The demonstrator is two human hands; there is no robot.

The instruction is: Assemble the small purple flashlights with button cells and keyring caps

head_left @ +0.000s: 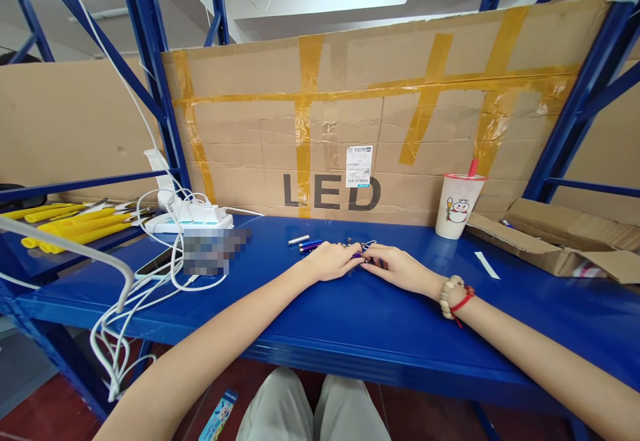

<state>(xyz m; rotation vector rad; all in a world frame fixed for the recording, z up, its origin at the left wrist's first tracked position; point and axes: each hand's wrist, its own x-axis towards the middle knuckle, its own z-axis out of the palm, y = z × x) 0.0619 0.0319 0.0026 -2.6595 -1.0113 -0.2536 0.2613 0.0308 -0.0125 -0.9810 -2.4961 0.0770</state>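
Observation:
My left hand (330, 261) rests low over the blue shelf top (310, 301), fingers closed on a small purple tube (357, 255) whose end shows at the fingertips. Meeting it from the right, my right hand (395, 267) has its fingers bent together at the same spot. What it pinches is too small and covered to tell. Just beyond the fingertips lie small shiny metal pieces (369, 244), possibly rings or clips. Left of my left hand are a silver tube (299, 240) and blue and purple tubes (309, 247), partly hidden by that hand.
White cables (175, 261) and a power strip (200, 217) crowd the left side, beside yellow-handled tools (80, 227). At the back right stands a paper cup (456, 211) with a straw. An open cardboard box (545, 247) and white strip (487, 265) lie right. Cardboard (240, 141) walls the back.

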